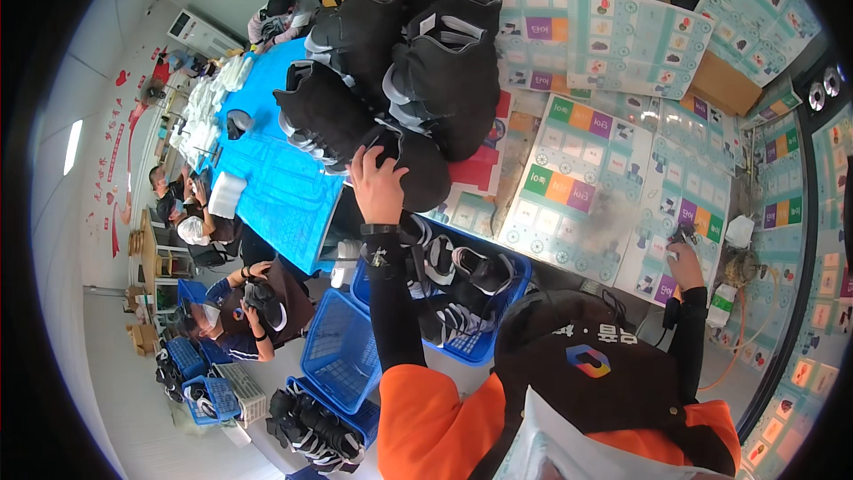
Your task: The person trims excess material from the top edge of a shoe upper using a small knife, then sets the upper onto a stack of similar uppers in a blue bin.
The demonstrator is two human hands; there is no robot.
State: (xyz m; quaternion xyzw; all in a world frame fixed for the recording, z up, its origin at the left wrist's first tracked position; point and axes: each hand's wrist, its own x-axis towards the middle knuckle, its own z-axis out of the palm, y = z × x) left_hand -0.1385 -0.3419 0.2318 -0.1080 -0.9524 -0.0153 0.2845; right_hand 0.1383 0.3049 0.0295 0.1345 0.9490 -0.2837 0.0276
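My left hand (378,180) lies flat, fingers spread, on the nearest black shoe upper (418,164) at the foot of the heap — pressing, not closed round it. Below sits a blue basket (475,347) of shoes. My right hand (684,253) is closed on a small dark tool (684,233) over the patterned surface (577,204).

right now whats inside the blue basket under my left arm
The blue basket holds black shoes with white stripes, several lying jumbled. Your left hand reaches past it to the pile of black shoes on the table. The forearm covers part of the basket; its bottom is hidden.
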